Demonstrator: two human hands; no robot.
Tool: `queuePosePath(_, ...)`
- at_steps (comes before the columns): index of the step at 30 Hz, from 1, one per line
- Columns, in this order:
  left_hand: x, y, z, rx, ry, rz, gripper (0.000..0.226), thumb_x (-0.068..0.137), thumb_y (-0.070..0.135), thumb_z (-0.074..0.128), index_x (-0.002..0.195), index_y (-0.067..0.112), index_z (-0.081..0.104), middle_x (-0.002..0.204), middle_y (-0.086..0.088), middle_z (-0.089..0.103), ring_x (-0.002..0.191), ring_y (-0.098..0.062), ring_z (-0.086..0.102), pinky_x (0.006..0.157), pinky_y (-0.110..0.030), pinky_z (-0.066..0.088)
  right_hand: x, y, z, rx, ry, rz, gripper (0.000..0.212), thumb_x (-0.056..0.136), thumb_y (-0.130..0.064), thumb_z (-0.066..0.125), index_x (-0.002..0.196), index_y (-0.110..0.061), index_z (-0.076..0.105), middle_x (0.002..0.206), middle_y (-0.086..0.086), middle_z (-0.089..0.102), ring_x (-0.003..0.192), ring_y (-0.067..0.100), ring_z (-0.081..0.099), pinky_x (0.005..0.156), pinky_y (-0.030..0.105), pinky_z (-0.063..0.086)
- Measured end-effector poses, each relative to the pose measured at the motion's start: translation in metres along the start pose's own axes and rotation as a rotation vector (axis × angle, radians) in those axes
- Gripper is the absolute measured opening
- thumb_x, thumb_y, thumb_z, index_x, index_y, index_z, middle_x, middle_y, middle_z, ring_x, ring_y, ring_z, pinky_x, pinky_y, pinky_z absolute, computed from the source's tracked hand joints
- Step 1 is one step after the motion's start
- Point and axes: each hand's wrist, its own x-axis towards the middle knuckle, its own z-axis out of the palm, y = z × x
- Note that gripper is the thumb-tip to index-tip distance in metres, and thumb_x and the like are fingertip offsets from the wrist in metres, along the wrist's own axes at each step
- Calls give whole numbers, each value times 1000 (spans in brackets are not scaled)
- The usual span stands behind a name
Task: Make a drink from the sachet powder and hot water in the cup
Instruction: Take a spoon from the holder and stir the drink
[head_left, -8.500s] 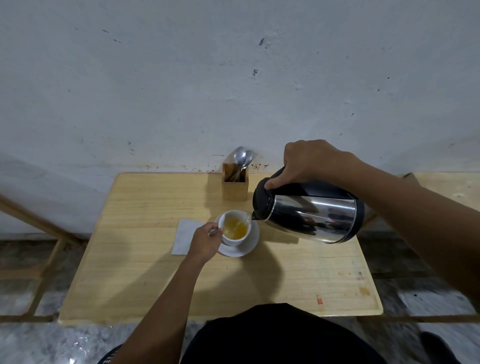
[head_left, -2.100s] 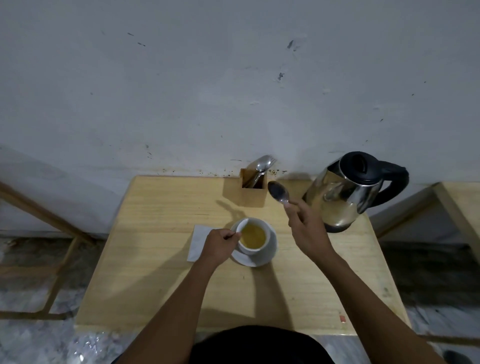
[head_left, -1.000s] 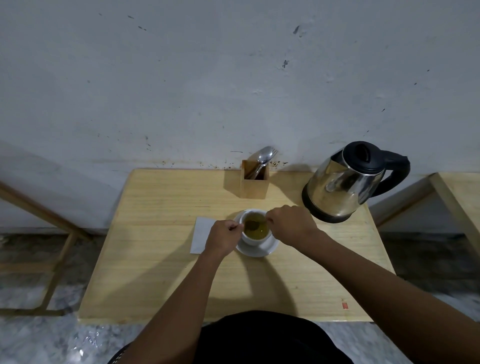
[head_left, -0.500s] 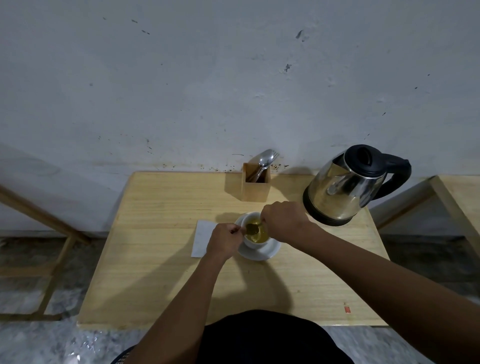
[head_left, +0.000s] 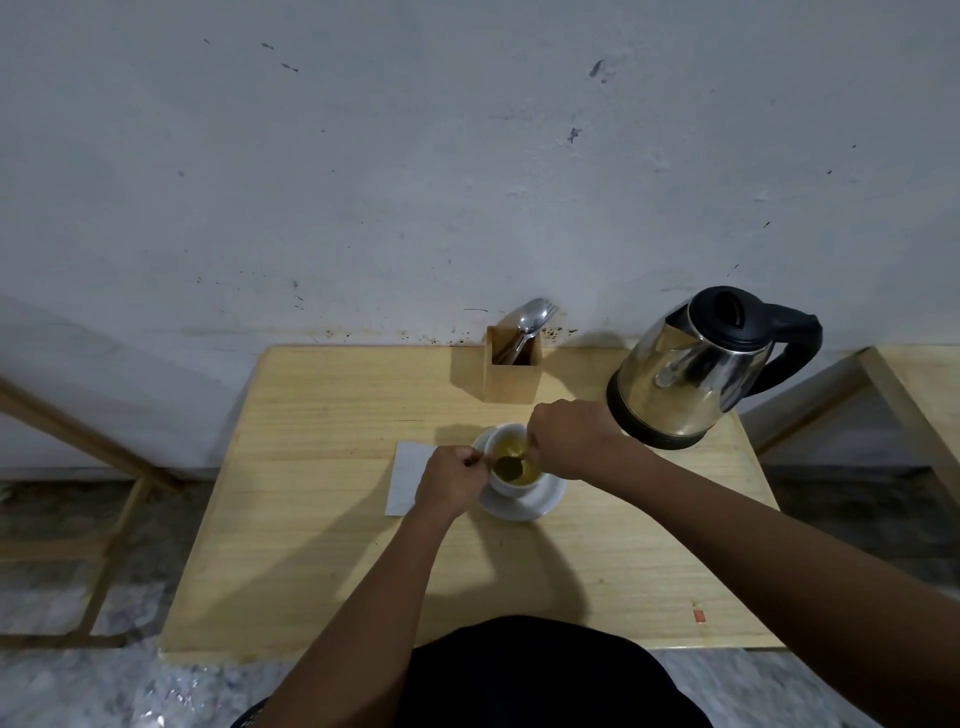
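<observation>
A white cup (head_left: 503, 486) holding yellowish liquid stands on a white saucer (head_left: 540, 503) near the middle of the wooden table (head_left: 322, 545). My left hand (head_left: 451, 480) pinches the cup's handle from the left. My right hand (head_left: 569, 444) hovers over the cup's right rim, closed on a spoon (head_left: 509, 464) whose bowl dips into the liquid. A white sachet or paper (head_left: 406, 475) lies flat just left of the cup, partly under my left hand.
A steel kettle (head_left: 680, 387) with a black lid and handle stands at the back right. A wooden holder (head_left: 511, 376) with spoons sits against the wall behind the cup. Another table's edge (head_left: 914, 395) shows at far right.
Earlier my right hand poured from the kettle, set it down at the back right and took a spoon. In the last second the spoon entered the cup and moves within the liquid.
</observation>
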Motion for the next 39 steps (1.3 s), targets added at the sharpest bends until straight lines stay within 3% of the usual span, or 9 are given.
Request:
queuePosePath(5, 1, -2, 1, 14, 17, 21, 44, 89, 31, 60, 47, 23, 50, 50, 5, 47, 55, -14, 46, 60, -29, 37, 2, 1, 1, -59, 39, 15, 20, 94, -24, 53, 110, -16, 62, 92, 3, 65, 70, 19, 53, 59, 30, 40)
queuePosePath(11, 3, -3, 1, 4, 13, 33, 39, 89, 30, 61, 51, 26, 57, 54, 4, 55, 61, -15, 53, 61, -29, 41, 0, 6, -5, -115, 6, 14, 19, 93, -29, 55, 103, -13, 57, 71, -1, 48, 70, 18, 53, 59, 29, 40)
queuePosePath(15, 3, -3, 0, 9, -1, 23, 29, 89, 31, 60, 61, 25, 63, 60, 3, 59, 65, -16, 56, 62, -27, 42, 1, 2, -4, -33, -9, -8, 22, 89, -36, 58, 95, -15, 55, 70, -2, 50, 59, 13, 48, 52, 27, 35)
queuePosePath(18, 3, -3, 0, 18, 1, 28, 31, 89, 31, 60, 59, 26, 61, 58, 4, 58, 64, -17, 55, 61, -28, 42, 3, -1, 0, -26, 54, -13, 19, 91, -33, 54, 99, -17, 61, 72, -2, 53, 56, 13, 46, 46, 25, 28)
queuePosePath(25, 2, -4, 1, 8, 14, 16, 44, 89, 30, 60, 46, 25, 50, 50, 5, 49, 57, -15, 48, 60, -28, 38, -2, 2, -2, -148, 62, 17, 13, 94, -18, 50, 101, -13, 59, 77, 2, 53, 68, 20, 49, 59, 29, 37)
queuePosePath(31, 1, -2, 1, 8, 10, -12, 30, 89, 31, 60, 62, 20, 62, 59, 3, 55, 65, -17, 53, 63, -27, 41, -9, -1, -3, -70, -6, 0, 10, 90, -23, 55, 94, -14, 55, 64, -2, 42, 68, 18, 52, 61, 29, 42)
queuePosePath(35, 2, -2, 2, 27, 25, -11, 37, 88, 31, 60, 51, 24, 58, 56, 3, 56, 63, -18, 53, 62, -30, 42, -13, 0, 14, 55, 43, 41, 12, 90, -27, 51, 84, -17, 55, 69, -2, 52, 60, 18, 49, 51, 26, 32)
queuePosePath(39, 0, -2, 0, 29, 20, 14, 27, 88, 34, 61, 72, 16, 73, 77, -10, 72, 75, -23, 66, 69, -36, 52, -23, 11, 45, 80, 171, 107, 25, 96, -27, 44, 100, -28, 69, 82, -4, 67, 67, 19, 57, 46, 25, 19)
